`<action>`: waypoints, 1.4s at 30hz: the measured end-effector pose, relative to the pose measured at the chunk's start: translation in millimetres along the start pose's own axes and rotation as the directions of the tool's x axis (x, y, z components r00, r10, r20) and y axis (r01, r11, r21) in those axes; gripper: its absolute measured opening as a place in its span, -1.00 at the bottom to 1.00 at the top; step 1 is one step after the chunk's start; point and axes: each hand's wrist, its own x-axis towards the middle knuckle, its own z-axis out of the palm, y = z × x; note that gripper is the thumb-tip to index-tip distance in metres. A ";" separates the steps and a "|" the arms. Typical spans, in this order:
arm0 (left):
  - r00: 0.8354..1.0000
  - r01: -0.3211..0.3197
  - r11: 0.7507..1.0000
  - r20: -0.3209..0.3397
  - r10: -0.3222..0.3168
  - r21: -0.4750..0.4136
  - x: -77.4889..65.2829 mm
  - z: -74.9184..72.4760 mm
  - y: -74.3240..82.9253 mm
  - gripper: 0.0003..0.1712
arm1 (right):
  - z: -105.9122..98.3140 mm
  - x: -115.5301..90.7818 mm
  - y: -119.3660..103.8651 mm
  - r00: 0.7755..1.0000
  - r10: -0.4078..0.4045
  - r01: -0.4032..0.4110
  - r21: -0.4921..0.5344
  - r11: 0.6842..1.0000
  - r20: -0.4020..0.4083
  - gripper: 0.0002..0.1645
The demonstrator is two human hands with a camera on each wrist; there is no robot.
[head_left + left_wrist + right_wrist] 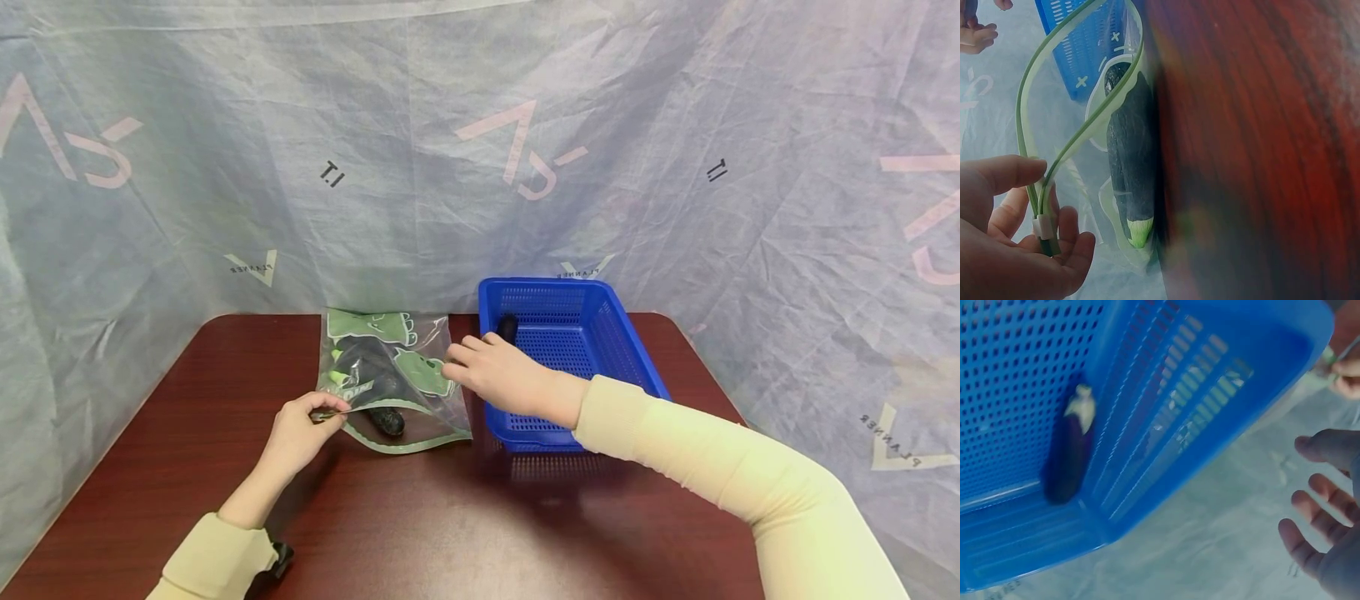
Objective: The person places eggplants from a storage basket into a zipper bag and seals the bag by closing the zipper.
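Note:
A clear zip bag (431,425) with green printed shapes lies on the table, its mouth gaping toward the front. Inside are long dark vegetables (1132,150) with bright green ends; their exact kind is hard to tell. My left hand (296,433) pinches the bag's left corner by the green zip strip, near a small pale slider (1041,226). Between the bag and the blue basket (630,342), my right hand (498,375) hovers with loosely bent fingers and nothing in them. An eggplant (1069,450) with a pale cap lies along the basket's left wall, partly hidden in the head view.
The dark red wooden table (450,533) carries the bag and basket. Grey printed cloth (420,208) hangs close behind the table and along both sides. The basket's raised rim stands right of the bag.

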 end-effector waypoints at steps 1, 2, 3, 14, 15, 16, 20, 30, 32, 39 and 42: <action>1.000 0.002 1.000 0.000 -0.002 0.000 0.0 0.0 -0.2 -0.87 | 0.2 -0.4 3.7 1.000 0.002 -0.002 0.013 1.000 -0.009 -0.74; 1.000 0.004 1.000 0.000 -0.004 0.000 -0.1 0.0 -0.1 -0.87 | 1.0 -0.7 7.7 1.000 0.002 -0.001 0.025 1.000 -0.014 -0.74; 1.000 0.005 1.000 0.001 -0.005 -0.001 -0.3 0.1 -0.1 -0.87 | 1.9 -1.2 11.5 1.000 0.003 -0.002 0.039 0.999 -0.016 -0.73; 1.000 0.023 1.000 0.011 -0.023 -0.003 -0.8 0.4 1.9 -0.87 | 17.3 -10.9 49.3 0.993 0.072 -0.080 0.093 0.992 0.092 -0.59; 1.000 0.023 1.000 0.010 -0.023 -0.004 -1.0 0.5 1.9 -0.87 | 18.4 -11.8 51.9 0.991 0.084 -0.095 0.097 0.991 0.107 -0.59; 1.000 0.023 1.000 0.010 -0.023 -0.003 -1.1 0.4 2.0 -0.87 | 19.3 -12.7 54.4 0.988 0.097 -0.109 0.101 0.989 0.121 -0.58; 1.000 0.019 1.000 0.011 -0.019 0.004 -1.6 0.4 0.5 -0.86 | 26.9 -16.1 65.4 0.976 0.139 -0.160 0.123 0.979 0.166 -0.55; 1.000 0.021 1.000 0.012 -0.021 0.007 -1.6 -0.2 1.2 -0.86 | 49.9 -23.2 86.9 0.961 0.181 -0.218 0.171 0.961 0.209 -0.51; 1.000 0.020 1.000 0.011 -0.020 0.006 -1.5 -0.3 1.2 -0.87 | 55.6 -24.4 89.1 0.958 0.187 -0.228 0.179 0.957 0.218 -0.49; 1.000 0.015 1.000 0.011 -0.015 0.001 -1.3 -0.1 1.7 -0.86 | 71.3 -30.0 94.2 0.953 0.182 -0.239 0.234 0.943 0.241 -0.45; 1.000 0.007 1.000 0.008 -0.007 -0.001 -0.8 0.5 1.9 -0.86 | 77.5 -31.9 96.7 0.958 0.169 -0.232 0.279 0.932 0.233 -0.42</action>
